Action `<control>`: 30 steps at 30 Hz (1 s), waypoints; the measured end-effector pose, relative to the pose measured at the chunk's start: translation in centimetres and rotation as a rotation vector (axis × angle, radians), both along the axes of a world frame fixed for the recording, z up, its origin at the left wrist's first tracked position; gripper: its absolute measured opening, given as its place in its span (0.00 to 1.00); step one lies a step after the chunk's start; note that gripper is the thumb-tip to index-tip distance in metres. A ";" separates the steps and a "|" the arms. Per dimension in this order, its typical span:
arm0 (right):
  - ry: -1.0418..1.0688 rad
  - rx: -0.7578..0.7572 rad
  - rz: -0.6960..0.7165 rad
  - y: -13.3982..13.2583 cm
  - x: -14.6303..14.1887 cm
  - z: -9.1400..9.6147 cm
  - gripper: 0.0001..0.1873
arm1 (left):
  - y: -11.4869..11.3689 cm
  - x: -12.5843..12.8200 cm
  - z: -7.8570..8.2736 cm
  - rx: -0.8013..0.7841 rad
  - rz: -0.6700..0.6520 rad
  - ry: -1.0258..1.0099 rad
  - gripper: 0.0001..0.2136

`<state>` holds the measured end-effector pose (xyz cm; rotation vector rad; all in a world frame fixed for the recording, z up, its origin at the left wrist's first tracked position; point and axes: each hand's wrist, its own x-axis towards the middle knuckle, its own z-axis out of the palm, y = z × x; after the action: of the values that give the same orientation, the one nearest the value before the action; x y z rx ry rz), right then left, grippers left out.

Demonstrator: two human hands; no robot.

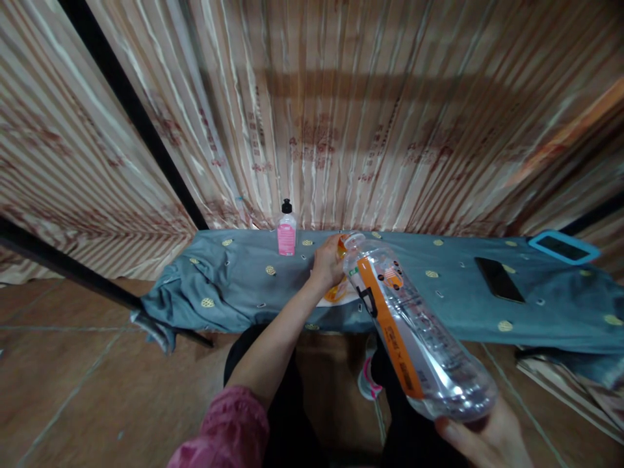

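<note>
A large clear plastic bottle (429,331) with an orange and silver label lies tilted across the view, its neck pointing up and left. My right hand (492,432) grips it by the base. At the bottle's mouth is my left hand (326,263), fingers curled round an orange see-through container (342,246), mostly hidden. Whether the mouth touches this container I cannot tell. Below my left hand, a white and orange item (336,296) lies on the cloth, partly covered by my wrist and the bottle.
A blue-grey cloth (404,276) covers the low bench. On it are a pink-labelled bottle with a black cap (286,234), a black phone (498,279) and a blue-framed tablet (564,247). A striped curtain (312,130) hangs behind; dark poles (131,117) slant at the left.
</note>
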<state>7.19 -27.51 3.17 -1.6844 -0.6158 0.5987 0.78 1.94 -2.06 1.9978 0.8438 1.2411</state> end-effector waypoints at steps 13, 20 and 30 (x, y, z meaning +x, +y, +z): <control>-0.061 0.091 0.041 -0.7 1.6 -1.0 0.44 | -0.4 -0.2 0.9 0.034 0.009 0.074 0.14; -0.121 0.108 0.236 -1.4 3.8 -2.5 0.41 | -0.4 -0.6 0.9 0.018 0.008 0.091 0.14; -0.039 0.058 0.232 -1.5 3.3 -2.1 0.40 | -0.4 -0.8 0.8 0.052 0.002 0.074 0.12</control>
<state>10.50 -29.03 1.09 -1.5854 -0.8566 0.7073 -0.04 1.52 -1.22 2.0958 0.8578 1.2078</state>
